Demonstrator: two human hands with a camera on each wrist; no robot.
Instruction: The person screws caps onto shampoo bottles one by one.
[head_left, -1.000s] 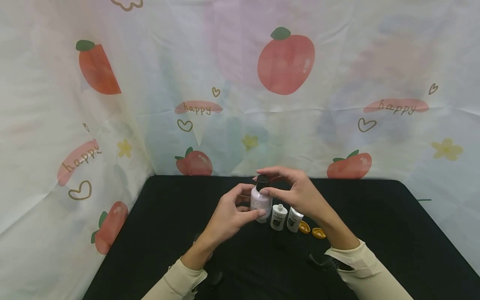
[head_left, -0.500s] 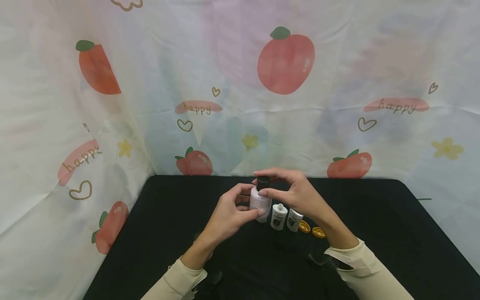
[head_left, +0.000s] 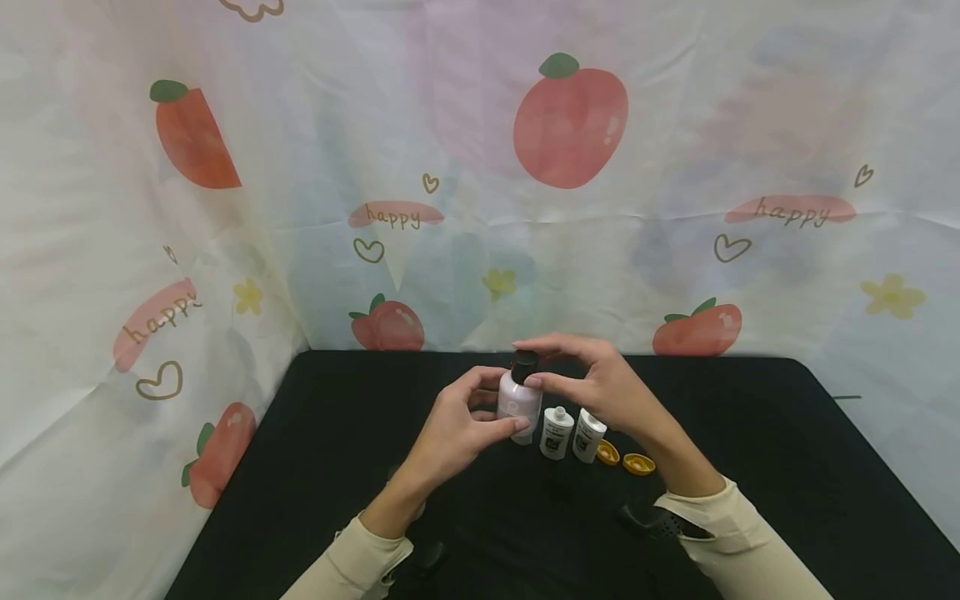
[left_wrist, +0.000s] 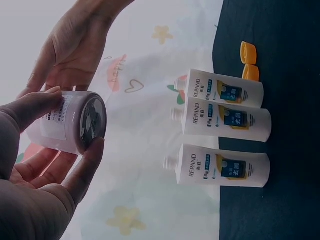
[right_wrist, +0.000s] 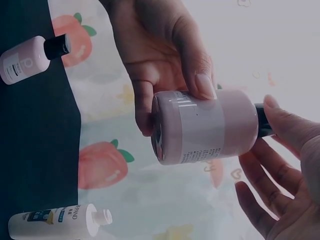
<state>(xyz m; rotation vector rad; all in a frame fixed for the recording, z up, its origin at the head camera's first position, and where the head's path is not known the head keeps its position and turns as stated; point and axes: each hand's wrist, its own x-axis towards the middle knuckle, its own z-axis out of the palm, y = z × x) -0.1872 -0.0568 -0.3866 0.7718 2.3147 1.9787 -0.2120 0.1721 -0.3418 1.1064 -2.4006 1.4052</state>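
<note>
A pale pink bottle [head_left: 517,404] with a black cap [head_left: 525,365] is held up over the table. My left hand [head_left: 457,425] grips its body, thumb on the near side and fingers behind. My right hand [head_left: 607,383] is at the top, thumb and fingers around the cap. In the right wrist view, its thumb touches the cap while other fingers spread below the bottle. The left wrist view looks onto the bottle's base [left_wrist: 93,121]. White bottles with bare nozzles stand nearby, one [head_left: 556,433] beside another [head_left: 589,436]; a third white bottle [left_wrist: 225,167] shows in the left wrist view.
Two yellow caps [head_left: 639,464] lie right of the white bottles on the black table [head_left: 337,467]. Another pink bottle [right_wrist: 25,62] with a black cap stands on the table in the right wrist view. A fruit-print cloth [head_left: 570,250] hangs behind and at the sides.
My right hand's thumb and fingers have shifted slightly to the right at the cap. The left hand and the pink bottle stay nearly in place.
</note>
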